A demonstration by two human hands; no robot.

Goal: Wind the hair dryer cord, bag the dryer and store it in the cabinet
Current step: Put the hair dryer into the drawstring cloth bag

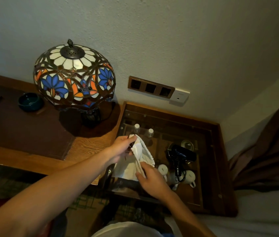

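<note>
A white cloth bag (141,152) hangs between my hands over the left part of the glass-topped cabinet (220,151). My left hand (122,147) pinches its upper edge together with a dark drawstring. My right hand (149,178) grips the bag lower down, near its front side. The black hair dryer (181,155) lies on the glass top to the right of the bag, apart from both hands, with its black cord (179,171) bunched below the handle.
A stained-glass lamp (73,76) stands on the wooden desk (90,146) at left, beside a dark bowl (30,101). Two bottles (143,130), white cups (163,169) and a white teapot (189,177) show under the glass. Wall sockets (150,88) sit above; a bed (263,219) at right.
</note>
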